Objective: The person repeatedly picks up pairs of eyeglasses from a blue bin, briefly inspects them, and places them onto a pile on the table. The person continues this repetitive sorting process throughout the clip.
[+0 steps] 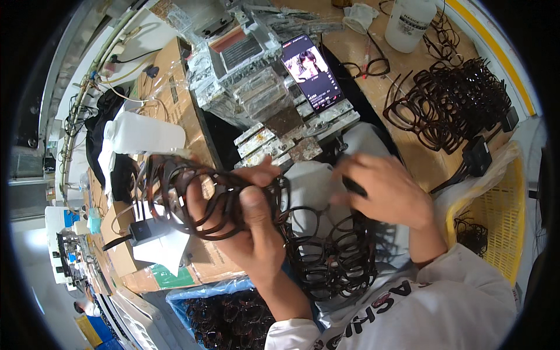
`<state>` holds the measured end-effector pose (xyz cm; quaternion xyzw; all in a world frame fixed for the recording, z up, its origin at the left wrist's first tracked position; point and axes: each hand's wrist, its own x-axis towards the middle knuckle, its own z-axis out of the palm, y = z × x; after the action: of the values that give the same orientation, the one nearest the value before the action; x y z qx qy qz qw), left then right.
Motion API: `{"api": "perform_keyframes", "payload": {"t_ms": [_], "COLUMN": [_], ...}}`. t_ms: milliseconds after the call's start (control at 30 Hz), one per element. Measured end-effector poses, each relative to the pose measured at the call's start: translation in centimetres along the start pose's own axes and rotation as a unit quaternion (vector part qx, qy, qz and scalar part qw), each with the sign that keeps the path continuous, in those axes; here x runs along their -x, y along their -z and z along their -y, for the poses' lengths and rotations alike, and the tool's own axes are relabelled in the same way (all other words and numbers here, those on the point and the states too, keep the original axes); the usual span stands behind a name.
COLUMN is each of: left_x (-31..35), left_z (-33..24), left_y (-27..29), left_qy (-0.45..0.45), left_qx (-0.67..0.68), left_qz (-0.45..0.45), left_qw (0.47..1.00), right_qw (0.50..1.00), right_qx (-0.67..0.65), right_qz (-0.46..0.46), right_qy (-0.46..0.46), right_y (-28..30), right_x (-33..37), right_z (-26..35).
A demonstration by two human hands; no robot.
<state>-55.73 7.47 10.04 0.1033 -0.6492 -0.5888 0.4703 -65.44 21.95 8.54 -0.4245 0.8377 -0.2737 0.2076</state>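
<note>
While the white cloth (309,175) serves as landmark, left hand (248,224) left of it has fingers curled tight round a bundle of dark eyeglass frames (192,198), long axis running left-right | below cloth: loose frame pile (332,251) seemingly unhandled | right hand (385,189) over cloth, blurred, closure unclear | upper right: finished-looking heap (461,102).

The left hand (248,224) grips a bunch of dark glasses frames (192,195); at three o'clock, the blurred right hand (385,189) touches a white cloth (312,181).
</note>
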Motion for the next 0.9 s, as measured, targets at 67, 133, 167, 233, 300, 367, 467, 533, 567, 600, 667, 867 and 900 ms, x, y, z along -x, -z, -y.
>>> {"api": "perform_keyframes", "payload": {"t_ms": [67, 133, 167, 233, 300, 367, 467, 533, 567, 600, 667, 867, 900], "left_x": [-0.4, -0.5, -0.7, -0.6, -0.6, -0.5, -0.1, 0.1, 0.2, 0.3, 0.3, -0.6, -0.7], "left_z": [0.1, 0.1, 0.1, 0.0, -0.1, -0.1, 0.1, 0.4, 0.4, 0.6, 0.7, 0.7, 0.5], "left_y": [1.1, 1.7, 2.2, 2.7, 3.1, 3.4, 3.4, 3.3, 3.1, 3.0, 2.8, 2.9, 2.9], "left_qy": [0.032, 0.038, 0.037, 0.038, 0.048, 0.051, 0.069, 0.059, 0.060, 0.058, 0.059, 0.100, 0.136], "left_qx": [0.016, 0.001, -0.021, -0.019, -0.049, -0.028, -0.035, -0.062, -0.087, -0.074, -0.063, 0.054, 0.109], "left_qz": [-0.014, -0.035, -0.038, -0.089, -0.138, -0.132, -0.130, -0.117, -0.127, -0.132, -0.146, -0.140, -0.146], "left_qw": [0.999, 0.999, 0.998, 0.995, 0.988, 0.990, 0.989, 0.989, 0.986, 0.987, 0.985, 0.984, 0.974], "right_qw": [0.996, 0.997, 0.990, 0.971, 0.934, 0.866, 0.783, 0.787, 0.794, 0.802, 0.781, 0.782, 0.782], "right_qx": [0.032, -0.071, -0.104, -0.165, -0.223, -0.371, -0.528, -0.546, -0.524, -0.494, -0.525, -0.508, -0.526], "right_qz": [0.079, -0.005, -0.070, -0.152, -0.260, -0.306, -0.292, -0.254, -0.275, -0.304, -0.304, -0.333, -0.306], "right_qy": [-0.022, 0.037, 0.060, 0.082, 0.102, 0.138, 0.152, 0.131, 0.140, 0.142, 0.146, 0.139, 0.130], "right_y": [0.3, 0.8, 1.3, 2.9, 4.5, 5.2, 3.0, 1.4, 0.5, -0.1, -0.8, -0.9, -0.6], "right_x": [1.0, 1.4, 1.5, 1.3, -0.3, -3.4, -9.5, -12.6, -13.3, -14.0, -14.6, -13.6, -12.8], "right_z": [-0.2, -0.4, -0.5, -0.6, -0.8, -0.9, -0.4, -0.5, -0.5, -0.6, -0.8, -0.5, -0.7]}}
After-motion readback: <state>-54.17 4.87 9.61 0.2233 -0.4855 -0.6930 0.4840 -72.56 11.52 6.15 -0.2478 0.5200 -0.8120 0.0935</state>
